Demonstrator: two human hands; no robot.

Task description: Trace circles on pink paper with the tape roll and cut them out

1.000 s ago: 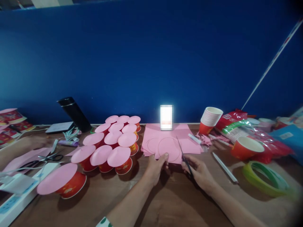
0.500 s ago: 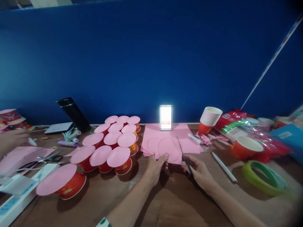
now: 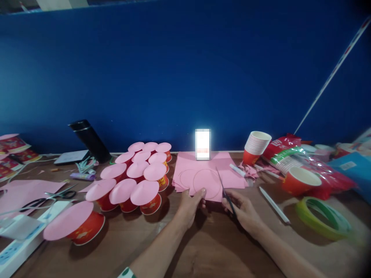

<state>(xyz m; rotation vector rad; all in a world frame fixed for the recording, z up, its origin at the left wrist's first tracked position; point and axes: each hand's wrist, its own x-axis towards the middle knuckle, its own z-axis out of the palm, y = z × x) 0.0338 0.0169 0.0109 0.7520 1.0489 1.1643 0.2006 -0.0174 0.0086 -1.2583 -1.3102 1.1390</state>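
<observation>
My left hand (image 3: 191, 204) pinches the near edge of a sheet of pink paper (image 3: 206, 183), its thumb on top. A circle is drawn on that sheet. Scissors (image 3: 228, 199) are gripped in my right hand (image 3: 243, 210), their blades pointing away from me along the sheet's right side. Whether the blades touch the paper I cannot tell. Beneath and behind lies a stack of pink sheets (image 3: 181, 158), with part of another drawn circle showing to the left. A phone with a bright blurred screen (image 3: 203, 144) stands upright at the back of the stack.
Several upturned red paper cups topped with pink paper discs (image 3: 138, 169) stand left, near a black bottle (image 3: 89, 141), a power strip (image 3: 26, 239) and other scissors (image 3: 60, 193). Right are stacked cups (image 3: 256, 146), a white pen (image 3: 274, 204), a tape roll (image 3: 323, 218) and a red bag (image 3: 282, 148).
Another person's hand at the far left has gone out of view. My hands, the scissors and the pink sheet stay almost where they were.
</observation>
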